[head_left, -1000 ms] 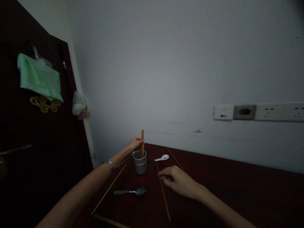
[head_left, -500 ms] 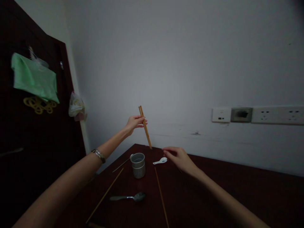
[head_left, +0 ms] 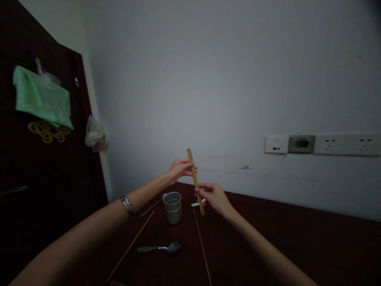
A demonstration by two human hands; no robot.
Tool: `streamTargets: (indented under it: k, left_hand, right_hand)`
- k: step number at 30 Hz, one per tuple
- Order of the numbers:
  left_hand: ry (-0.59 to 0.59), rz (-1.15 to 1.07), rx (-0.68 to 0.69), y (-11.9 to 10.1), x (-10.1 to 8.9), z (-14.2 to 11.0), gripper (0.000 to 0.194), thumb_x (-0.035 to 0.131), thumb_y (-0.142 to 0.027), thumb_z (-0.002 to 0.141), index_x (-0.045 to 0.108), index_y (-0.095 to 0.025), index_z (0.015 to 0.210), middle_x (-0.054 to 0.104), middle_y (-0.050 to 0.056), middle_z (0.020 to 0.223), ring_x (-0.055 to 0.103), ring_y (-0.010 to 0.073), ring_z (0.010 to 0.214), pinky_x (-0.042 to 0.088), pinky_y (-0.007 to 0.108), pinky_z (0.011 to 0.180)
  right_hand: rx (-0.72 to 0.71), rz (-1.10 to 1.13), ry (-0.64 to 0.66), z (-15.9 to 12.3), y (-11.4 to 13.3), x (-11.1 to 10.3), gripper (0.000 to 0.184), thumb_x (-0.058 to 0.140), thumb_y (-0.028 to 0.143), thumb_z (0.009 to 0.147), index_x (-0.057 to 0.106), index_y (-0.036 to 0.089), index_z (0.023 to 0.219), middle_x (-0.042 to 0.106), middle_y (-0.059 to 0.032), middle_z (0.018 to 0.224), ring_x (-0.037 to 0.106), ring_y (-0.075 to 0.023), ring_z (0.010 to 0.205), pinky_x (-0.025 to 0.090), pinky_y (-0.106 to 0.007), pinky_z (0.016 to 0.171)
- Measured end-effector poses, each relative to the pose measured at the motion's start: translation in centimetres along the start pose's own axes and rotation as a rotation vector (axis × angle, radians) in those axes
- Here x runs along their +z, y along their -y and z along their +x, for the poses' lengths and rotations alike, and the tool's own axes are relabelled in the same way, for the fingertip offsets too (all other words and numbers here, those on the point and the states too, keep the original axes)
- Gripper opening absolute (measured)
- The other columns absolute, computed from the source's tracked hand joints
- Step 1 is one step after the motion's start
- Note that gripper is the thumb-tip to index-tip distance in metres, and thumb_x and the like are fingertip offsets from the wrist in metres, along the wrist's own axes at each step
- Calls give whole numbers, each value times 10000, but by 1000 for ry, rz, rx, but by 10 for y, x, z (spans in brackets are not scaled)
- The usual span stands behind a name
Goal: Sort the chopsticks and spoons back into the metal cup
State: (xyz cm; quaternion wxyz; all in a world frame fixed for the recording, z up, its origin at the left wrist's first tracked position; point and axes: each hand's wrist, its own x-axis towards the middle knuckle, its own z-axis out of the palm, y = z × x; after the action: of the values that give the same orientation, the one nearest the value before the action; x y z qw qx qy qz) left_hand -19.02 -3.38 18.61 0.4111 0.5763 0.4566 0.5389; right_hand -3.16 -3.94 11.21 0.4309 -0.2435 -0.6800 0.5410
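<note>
Left hand (head_left: pixel 179 169), right hand (head_left: pixel 214 196) grip two chopsticks (head_left: pixel 194 177); one cup (head_left: pixel 174 211).

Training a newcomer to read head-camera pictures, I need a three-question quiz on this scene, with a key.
1. Which hand grips the chopsticks nearer their upper ends?
2. Compared with the grey cup, the metal spoon lies: A inside it; B across its rim; C on the table, closer to the camera.
3. Fill in: the green cloth hangs on the ____.

Key: 1, the left hand; the right hand is lower. 2, C. 3, door.
</note>
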Motion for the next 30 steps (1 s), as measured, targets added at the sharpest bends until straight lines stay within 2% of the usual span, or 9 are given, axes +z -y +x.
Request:
streamTargets:
  k: [6, 10, 13, 16, 20, 24, 25, 26, 30]
  left_hand:
    - [31, -56, -57, 21, -6, 2, 246, 646, -296, 696, 599, -90, 823, 653, 120, 834, 625, 167, 719, 493, 286, 665]
    - [49, -82, -149, 33, -9, 0, 179, 649, -214, 688, 596, -90, 806, 653, 99, 775, 621, 154, 685, 494, 283, 671]
    - [17, -79, -152, 39, -20, 7, 129, 614, -168, 709, 589, -96, 813, 650, 93, 771, 623, 152, 686, 494, 278, 674]
    - [-98, -34, -131, 42, -44, 24, 139, 573, -153, 732, 563, -106, 862, 645, 89, 772, 624, 149, 669, 495, 278, 659]
    - [-235, 159, -151, 52, -95, 49, 162, 545, -181, 743, 535, -106, 887, 635, 92, 798, 615, 141, 667, 488, 260, 632]
    - [-262, 770, -222, 81, -150, 63, 167, 499, -193, 748, 564, -106, 875, 636, 80, 785, 586, 126, 632, 460, 233, 583]
    - [-258, 979, -260, 90, -161, 63, 164, 501, -203, 742, 576, -117, 860, 635, 62, 753, 580, 124, 627, 449, 224, 582]
    - [-256, 1053, -292, 100, -171, 62, 138, 528, -196, 715, 592, -111, 802, 630, 62, 704, 578, 138, 625, 440, 232, 586]
    - [-241, 1205, -322, 137, -194, 53, 32, 597, -156, 619, 591, -134, 597, 600, 47, 603, 574, 186, 733, 407, 253, 683]
  right_hand:
    - [112, 131, -29, 14, -7, 4, 228, 646, 285, 632, 605, 112, 774, 645, -28, 619, 576, -102, 457, 471, -200, 404]
    - [147, 216, -26, 27, -18, 8, 240, 655, 270, 625, 609, 109, 798, 640, -23, 619, 577, -100, 454, 477, -201, 402]
    - [158, 251, -8, 36, -30, 11, 263, 666, 293, 618, 617, 111, 801, 632, -18, 626, 582, -104, 485, 495, -214, 419]
    - [169, 199, -18, 47, -47, 12, 222, 663, 283, 627, 624, 107, 757, 593, 8, 564, 556, -92, 473, 511, -224, 435]
    - [255, -36, -61, 61, -77, 13, 127, 639, 224, 649, 615, 103, 683, 529, 37, 479, 504, -66, 410, 485, -190, 403]
    - [276, -409, -46, 72, -102, 19, 104, 606, 214, 654, 627, 112, 654, 588, -5, 522, 537, -87, 401, 450, -179, 388]
    - [259, -516, -30, 74, -105, 21, 97, 598, 208, 651, 632, 117, 646, 612, -25, 549, 561, -104, 422, 449, -186, 401]
    - [229, -623, -14, 76, -108, 24, 85, 592, 192, 644, 638, 120, 643, 636, -47, 588, 592, -127, 467, 457, -196, 431]
    - [121, -975, 21, 82, -110, 37, 156, 571, 94, 601, 657, 111, 730, 677, -137, 806, 646, -239, 775, 480, -256, 621]
